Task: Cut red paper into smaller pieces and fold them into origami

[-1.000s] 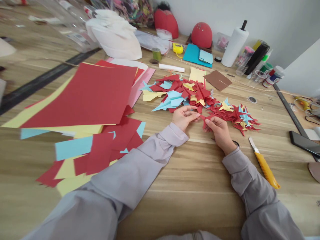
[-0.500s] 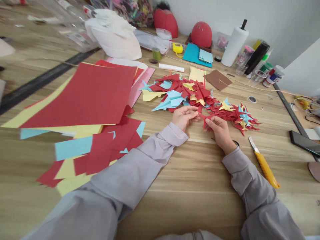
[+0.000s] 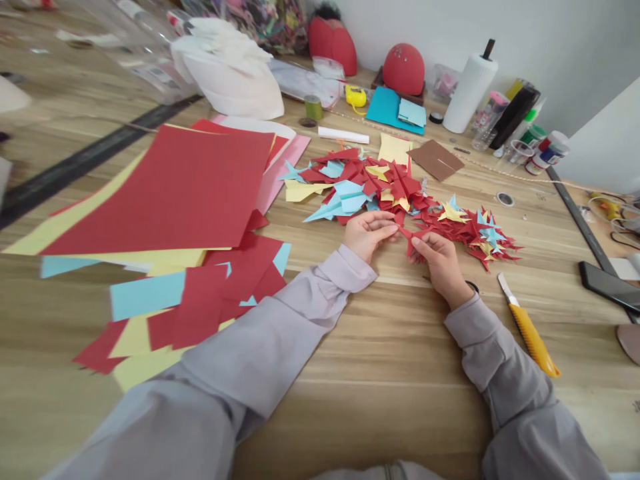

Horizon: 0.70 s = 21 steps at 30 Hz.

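Between my two hands is a small folded red paper piece [image 3: 410,235] with pointed ends, perhaps a paper crane. My left hand [image 3: 369,233] pinches its left tip between thumb and fingers. My right hand [image 3: 438,261] pinches the right part with thumb and forefinger. Just beyond lies a pile of folded paper planes [image 3: 345,195] in red, light blue and yellow. Joining it on the right is a heap of small pointed folded paper pieces [image 3: 480,233] in the same colours. A dark ring-like handle [image 3: 473,287] shows partly from behind my right wrist.
Large red sheets [image 3: 170,187] and cut paper rectangles [image 3: 200,300] spread at left. A yellow-handled knife [image 3: 534,337], blade bare, lies right of my right forearm. A phone [image 3: 610,283] rests at far right. Bottles [image 3: 543,153], a white cylinder [image 3: 470,90] and a tape measure [image 3: 355,97] stand behind.
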{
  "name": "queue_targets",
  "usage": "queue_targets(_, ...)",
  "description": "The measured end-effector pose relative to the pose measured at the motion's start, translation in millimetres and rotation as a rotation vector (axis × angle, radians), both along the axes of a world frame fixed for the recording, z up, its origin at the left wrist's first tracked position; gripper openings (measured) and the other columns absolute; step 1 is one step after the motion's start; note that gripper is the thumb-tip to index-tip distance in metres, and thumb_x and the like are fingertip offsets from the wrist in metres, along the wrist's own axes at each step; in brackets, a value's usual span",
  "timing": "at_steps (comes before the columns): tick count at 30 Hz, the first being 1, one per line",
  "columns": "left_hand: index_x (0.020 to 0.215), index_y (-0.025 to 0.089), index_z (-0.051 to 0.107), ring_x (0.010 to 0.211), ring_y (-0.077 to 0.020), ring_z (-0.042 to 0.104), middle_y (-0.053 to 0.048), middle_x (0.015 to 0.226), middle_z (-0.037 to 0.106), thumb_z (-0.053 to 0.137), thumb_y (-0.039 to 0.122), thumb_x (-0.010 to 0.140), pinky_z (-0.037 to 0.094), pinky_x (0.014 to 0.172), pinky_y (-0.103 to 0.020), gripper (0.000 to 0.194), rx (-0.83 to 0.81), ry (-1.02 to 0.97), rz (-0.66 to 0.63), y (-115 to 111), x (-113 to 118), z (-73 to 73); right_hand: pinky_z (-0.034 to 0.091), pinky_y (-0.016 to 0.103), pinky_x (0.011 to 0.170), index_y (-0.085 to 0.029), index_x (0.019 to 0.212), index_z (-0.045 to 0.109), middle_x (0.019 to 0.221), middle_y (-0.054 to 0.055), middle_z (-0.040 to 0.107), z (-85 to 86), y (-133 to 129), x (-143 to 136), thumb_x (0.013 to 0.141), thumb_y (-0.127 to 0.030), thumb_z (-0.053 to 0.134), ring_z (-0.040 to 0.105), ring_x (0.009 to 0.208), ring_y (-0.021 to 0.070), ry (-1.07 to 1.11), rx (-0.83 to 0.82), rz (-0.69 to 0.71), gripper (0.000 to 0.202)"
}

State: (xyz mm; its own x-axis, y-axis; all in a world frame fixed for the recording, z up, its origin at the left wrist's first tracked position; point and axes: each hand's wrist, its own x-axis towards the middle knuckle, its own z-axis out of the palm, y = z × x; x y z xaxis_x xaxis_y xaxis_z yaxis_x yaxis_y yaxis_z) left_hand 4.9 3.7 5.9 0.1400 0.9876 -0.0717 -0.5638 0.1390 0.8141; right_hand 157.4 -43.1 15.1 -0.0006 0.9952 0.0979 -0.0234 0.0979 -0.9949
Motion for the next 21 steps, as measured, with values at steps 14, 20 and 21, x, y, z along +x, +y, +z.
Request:
queue_targets(14, 0.069, 0.013, 0.072, 0.056, -0.0122, 0.063, -0.001, 0.060, 0.068, 0.084, 0.023, 0.051, 0.053, 0.059, -0.026, 0.024, 0.092, 0.083, -0.001, -1.2, -0.5, -0.8, 0.044, 0.025, 0.055, -0.021, 0.061, 0.059, 0.056, -0.002, 0.063, 1.8, -0.5, -0.6, 0.074, -0.045, 0.075, 0.056, 0.052, 0.0122, -0.021, -0.014, -0.001, 0.032)
queue_targets(20, 0.068, 0.013, 0.071, 0.055, -0.0121, 0.063, -0.001, 0.060, 0.068, 0.083, 0.021, 0.050, 0.054, 0.059, -0.026, 0.023, 0.049, 0.058, -0.016, -0.9, 0.5, 0.8, 0.044, 0.026, 0.055, -0.021, 0.062, 0.059, 0.056, -0.002, 0.063, 1.4, -0.8, 0.4, 0.074, -0.046, 0.075, 0.056, 0.052, 0.0125, -0.026, -0.016, 0.001, 0.031)
queue_targets(21, 0.068, 0.013, 0.071, 0.055, -0.0121, 0.063, -0.001, 0.060, 0.068, 0.083, 0.021, 0.050, 0.054, 0.059, -0.026, 0.023, 0.038, 0.054, -0.017, -0.9, 0.4, 1.4, 0.044, 0.025, 0.055, -0.021, 0.062, 0.059, 0.056, -0.002, 0.063, 1.1, -0.8, 0.5, 0.074, -0.045, 0.075, 0.056, 0.052, 0.0124, -0.024, -0.014, 0.001, 0.031)
